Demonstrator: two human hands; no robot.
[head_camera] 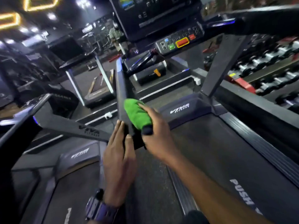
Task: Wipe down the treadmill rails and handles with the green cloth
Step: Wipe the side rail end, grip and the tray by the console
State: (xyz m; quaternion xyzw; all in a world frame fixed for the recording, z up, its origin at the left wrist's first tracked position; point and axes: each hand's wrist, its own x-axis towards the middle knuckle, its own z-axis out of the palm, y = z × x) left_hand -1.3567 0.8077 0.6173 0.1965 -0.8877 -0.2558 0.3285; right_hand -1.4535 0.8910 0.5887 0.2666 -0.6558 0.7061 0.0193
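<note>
Biggest thing first: the treadmill (210, 151), w/ its belt running under both arms and the console (178, 41) well ahead of the fingertips. The left rail (123, 88) runs from just beyond the fingers up toward that console, a flat stiff dark bar, prob rigid enough to lean on. Left hand (119, 160) lies flat along the rail's near end, fingers straight and relaxed, steadying, not clutching anything. Right hand (155, 128) has its fingers wrapped round the green cloth (135, 113), bunched up and pressed on the rail just ahead of the left fingertips. Cloth looks soft, light, floppy, so best taken as a wad in the palm w/ fingers over the top, imo, else it'll slip off the edge. Something dark pokes out below the cloth by the thumb, can't tell what. A watch (98, 206) sits on the left wrist. Room's a dim gym: another treadmill (90, 88) left of the fingers, dumbbell rack (267, 65) off to the right.
</note>
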